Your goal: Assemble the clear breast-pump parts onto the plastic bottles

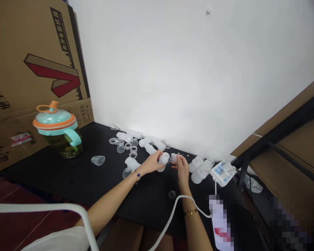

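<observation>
While both hands are raised just above the black tabletop (75,177), the left hand (150,164) has its fingers (158,154) clenched around a frosted, translucent white plastic bottle-shaped body (164,159) near frame centre. The right hand (181,167) has its fingers (178,159) pinched on a small clear plastic piece (174,157) just beside that body; whether the two pieces touch cannot be determined.

Loose translucent plastic bottle bodies (124,137) and clear round collars (128,146) lie along the tabletop's far edge, against a white wall (188,76). A clear plastic cone-shaped cup (97,160) rests left of the hands, and a small dark round piece (172,194) lies below them. To the right stands a white rectangular electrical unit with blue markings (223,173), its white cable (174,212) running toward the lower frame. At left, a teal-and-orange lidded jug with dark contents (56,120) stands before a brown corrugated cardboard sheet (28,59).
</observation>
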Motion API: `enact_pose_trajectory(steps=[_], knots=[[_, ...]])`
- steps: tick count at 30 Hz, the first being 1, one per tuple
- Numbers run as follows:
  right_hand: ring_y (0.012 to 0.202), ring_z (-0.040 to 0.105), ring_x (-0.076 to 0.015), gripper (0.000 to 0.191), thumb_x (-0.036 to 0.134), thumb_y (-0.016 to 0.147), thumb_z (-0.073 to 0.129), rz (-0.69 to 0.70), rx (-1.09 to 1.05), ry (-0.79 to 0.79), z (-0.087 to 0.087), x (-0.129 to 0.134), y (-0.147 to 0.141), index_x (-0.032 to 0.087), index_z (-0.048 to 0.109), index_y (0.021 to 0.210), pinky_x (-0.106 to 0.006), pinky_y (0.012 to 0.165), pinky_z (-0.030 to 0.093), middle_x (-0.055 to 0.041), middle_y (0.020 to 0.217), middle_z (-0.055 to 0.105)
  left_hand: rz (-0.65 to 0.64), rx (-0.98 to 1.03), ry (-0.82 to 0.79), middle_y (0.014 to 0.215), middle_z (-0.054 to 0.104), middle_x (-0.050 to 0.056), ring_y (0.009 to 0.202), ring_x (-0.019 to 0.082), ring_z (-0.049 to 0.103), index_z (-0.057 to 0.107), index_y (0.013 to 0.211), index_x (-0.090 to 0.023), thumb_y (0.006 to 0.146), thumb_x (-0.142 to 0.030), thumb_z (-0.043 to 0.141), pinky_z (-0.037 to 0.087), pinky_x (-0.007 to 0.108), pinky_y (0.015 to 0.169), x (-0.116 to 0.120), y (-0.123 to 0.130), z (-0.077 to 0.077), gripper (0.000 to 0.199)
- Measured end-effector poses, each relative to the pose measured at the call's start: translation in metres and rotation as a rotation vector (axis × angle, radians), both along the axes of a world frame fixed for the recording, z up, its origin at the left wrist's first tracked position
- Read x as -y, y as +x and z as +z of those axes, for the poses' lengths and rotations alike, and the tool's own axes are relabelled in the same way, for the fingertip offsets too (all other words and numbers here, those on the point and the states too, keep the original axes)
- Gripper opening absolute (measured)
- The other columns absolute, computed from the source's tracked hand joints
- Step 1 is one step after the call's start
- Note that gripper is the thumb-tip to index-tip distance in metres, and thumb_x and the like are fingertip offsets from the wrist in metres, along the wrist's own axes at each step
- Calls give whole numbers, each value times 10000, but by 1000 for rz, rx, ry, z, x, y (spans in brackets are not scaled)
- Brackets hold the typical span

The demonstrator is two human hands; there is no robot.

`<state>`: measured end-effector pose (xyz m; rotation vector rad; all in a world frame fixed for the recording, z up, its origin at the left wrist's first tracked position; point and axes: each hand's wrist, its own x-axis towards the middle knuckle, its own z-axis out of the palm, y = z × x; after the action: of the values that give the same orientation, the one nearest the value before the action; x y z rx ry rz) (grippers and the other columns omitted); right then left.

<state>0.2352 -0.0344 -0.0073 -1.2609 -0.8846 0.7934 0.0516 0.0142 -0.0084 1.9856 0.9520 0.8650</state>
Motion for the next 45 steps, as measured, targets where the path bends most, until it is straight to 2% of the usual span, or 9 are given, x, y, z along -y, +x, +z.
enact_pose_trajectory(steps=[4,11,16,19,25,31,34,41,45], knots=[[687,714,-186,479,602,752,742,-13,-103,7,1,0,0,188,666,980,-259,515,560,-48,930,719,-53,25,-32,1011,646,18,864,197,616,527,1119,-213,732,-272,694,494,314,782,5,6,-3,426],[720,717,-182,475,560,738,769,-46,-150,12,2,2,2,205,659,1034,-257,522,572,-45,993,708,-104,47,-3,1126,671,36,1003,227,627,580,1150,-222,711,-249,753,492,335,864,9,7,4,473],[826,699,-195,475,546,730,774,-71,-110,60,2,2,2,212,673,1052,-270,568,588,-79,1164,695,-80,121,-40,1247,671,71,1099,253,629,603,1267,-223,709,-381,828,498,365,928,10,7,8,622],[914,691,-223,490,545,734,773,-83,-79,86,3,4,1,203,689,1074,-285,619,595,-96,1196,694,-46,171,-62,1269,678,76,1131,258,632,641,1254,-228,748,-451,804,501,371,949,10,7,9,577],[817,688,-205,532,516,736,794,-73,-24,81,4,6,0,182,694,1138,-318,703,571,-81,1008,754,-12,224,-62,1171,730,58,1077,243,658,721,1107,-222,777,-444,779,509,351,937,8,7,12,401],[631,611,-153,528,532,706,827,-133,-14,84,1,5,2,174,711,1076,-279,590,486,-37,829,737,-13,204,-63,1174,734,60,1076,245,661,728,1113,-224,766,-436,784,519,350,936,10,8,14,410],[604,593,-152,493,549,726,809,-123,3,66,1,4,2,176,718,1036,-259,528,427,-16,747,703,-20,202,-62,1166,734,53,1072,239,663,733,1105,-227,765,-427,787,516,339,931,10,8,15,398],[681,612,-168,468,528,707,818,-117,-69,60,7,7,-1,177,751,1008,-253,494,448,-51,871,719,-52,215,-69,1171,736,46,1089,245,661,744,1104,-234,766,-429,800,511,338,922,9,8,13,394],[745,630,-182,460,532,735,789,-104,-21,70,8,8,-1,181,765,1032,-263,517,477,-85,1018,731,-61,218,-69,1178,737,35,1097,241,661,736,1127,-242,771,-426,804,505,332,917,8,8,11,407]])
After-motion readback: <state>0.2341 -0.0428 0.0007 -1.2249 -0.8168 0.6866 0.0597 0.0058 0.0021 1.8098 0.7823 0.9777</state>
